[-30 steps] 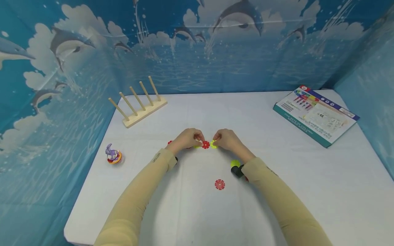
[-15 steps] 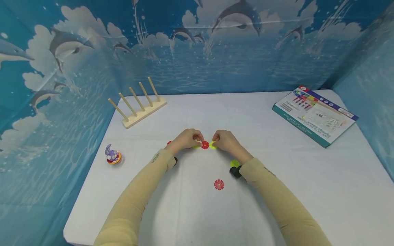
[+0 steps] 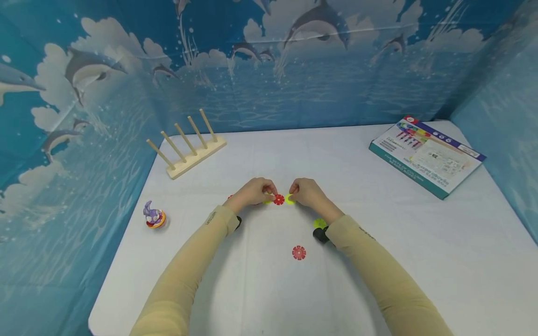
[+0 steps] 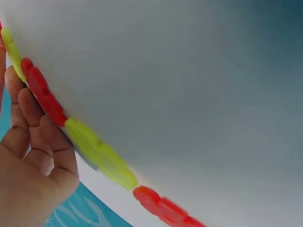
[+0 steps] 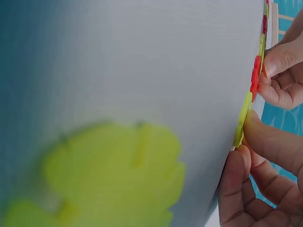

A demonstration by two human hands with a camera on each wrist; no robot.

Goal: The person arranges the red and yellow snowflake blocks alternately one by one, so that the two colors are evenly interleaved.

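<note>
A row of notched plastic discs, red and yellow-green by turns, runs end to end along the tabletop. My left hand pinches the edge of a red disc between thumb and fingers. Right beside it, my right hand grips a yellow-green disc at the row's end, whose edge meets the red one in the right wrist view. Further discs, such as another yellow-green one and a red one, pass along the left hand's fingers; in the head view that hand partly hides them.
A loose red disc lies nearer the body, and a loose yellow-green disc beside the right wrist's black camera. At the left are a wooden peg stand and a purple toy figure; a flat box lies back right.
The head view has tilted slightly. Both hands stay almost in place on their discs, the yellow-green disc showing a little less beside the right fingers.
</note>
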